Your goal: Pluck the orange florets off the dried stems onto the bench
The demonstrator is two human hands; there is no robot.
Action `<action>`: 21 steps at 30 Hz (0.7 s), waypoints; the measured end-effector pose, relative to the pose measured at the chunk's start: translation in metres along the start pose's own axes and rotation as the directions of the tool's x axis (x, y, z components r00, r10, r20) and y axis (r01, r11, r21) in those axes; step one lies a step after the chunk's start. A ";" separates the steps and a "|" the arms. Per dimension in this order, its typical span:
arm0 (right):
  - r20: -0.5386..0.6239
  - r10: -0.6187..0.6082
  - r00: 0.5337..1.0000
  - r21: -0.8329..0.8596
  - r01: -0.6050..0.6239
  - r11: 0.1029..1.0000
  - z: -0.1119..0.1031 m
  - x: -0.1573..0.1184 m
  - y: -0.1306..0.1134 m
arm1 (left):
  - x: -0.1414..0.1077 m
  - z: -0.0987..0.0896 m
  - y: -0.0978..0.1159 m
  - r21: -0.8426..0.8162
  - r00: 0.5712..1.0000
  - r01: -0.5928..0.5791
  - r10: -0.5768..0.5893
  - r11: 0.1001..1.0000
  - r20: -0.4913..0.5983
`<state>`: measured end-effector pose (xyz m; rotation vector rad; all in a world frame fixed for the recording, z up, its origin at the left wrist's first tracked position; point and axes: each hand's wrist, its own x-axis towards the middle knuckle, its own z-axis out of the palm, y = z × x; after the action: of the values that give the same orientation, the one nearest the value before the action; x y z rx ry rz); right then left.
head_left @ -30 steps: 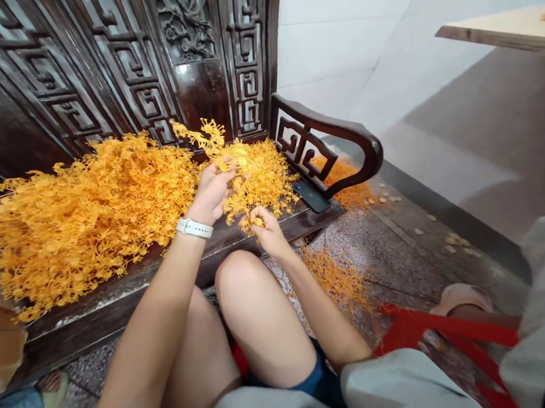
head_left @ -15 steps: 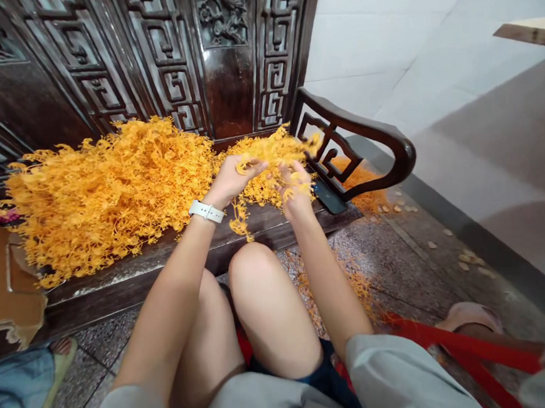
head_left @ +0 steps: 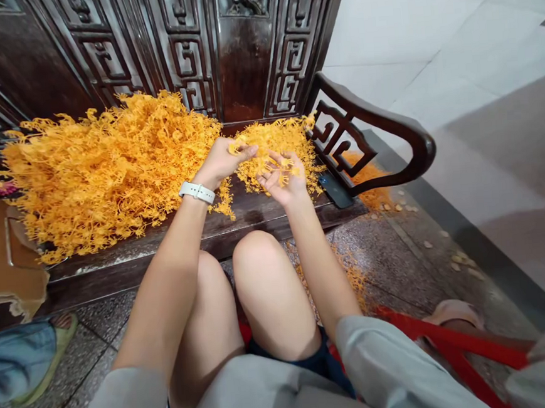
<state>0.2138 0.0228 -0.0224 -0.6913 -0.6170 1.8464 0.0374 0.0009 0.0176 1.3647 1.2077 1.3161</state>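
My left hand (head_left: 222, 162), with a pale watch strap (head_left: 197, 192) on its wrist, is closed, thumb and fingers pinching yellow plastic flower sprigs (head_left: 236, 148). Close by on the right, my right hand (head_left: 290, 180) is turned palm up with its fingers loosely curled around several small yellow flower pieces. Behind both hands lies a smaller heap of the same sprigs (head_left: 290, 133) on the dark wooden bench (head_left: 254, 212). To the left a large heap of yellow sprigs (head_left: 109, 173) covers the seat. Where the sprigs meet my fingers, the exact grip is partly hidden.
A carved armrest (head_left: 419, 148) bounds the bench's right end, and a dark phone-like slab (head_left: 336, 189) lies beside it. A cardboard box (head_left: 2, 250) stands at left. Orange scraps (head_left: 351, 276) litter the floor. Other people's feet show on both sides, near a red frame (head_left: 452, 334).
The bunch lifted between my hands has come away, and a strand hanging below them is gone. My right hand has opened somewhat and turned palm up. The camera view has shifted slightly.
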 end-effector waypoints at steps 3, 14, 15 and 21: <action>0.065 0.062 0.996 -0.150 -0.051 0.987 0.009 0.005 -0.002 | 0.001 -0.002 -0.002 0.022 1.000 -0.009 0.009 1.000 0.025; -0.079 -0.118 0.990 -0.380 0.080 0.922 0.024 0.053 0.029 | 0.011 0.003 -0.017 0.018 0.997 -0.069 0.070 0.997 -0.041; -0.104 -0.153 0.983 -0.381 0.103 0.919 0.025 0.055 0.033 | 0.014 0.004 -0.021 0.029 0.993 -0.091 0.093 0.995 -0.076; -0.112 -0.405 0.907 -0.487 0.305 0.818 0.029 0.042 0.047 | 0.025 0.005 -0.039 0.033 0.937 -0.062 0.070 0.997 -0.343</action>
<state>0.1500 0.0432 -0.0416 -0.9934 -0.9875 1.2584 0.0391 0.0322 -0.0176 1.2306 1.4209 1.6440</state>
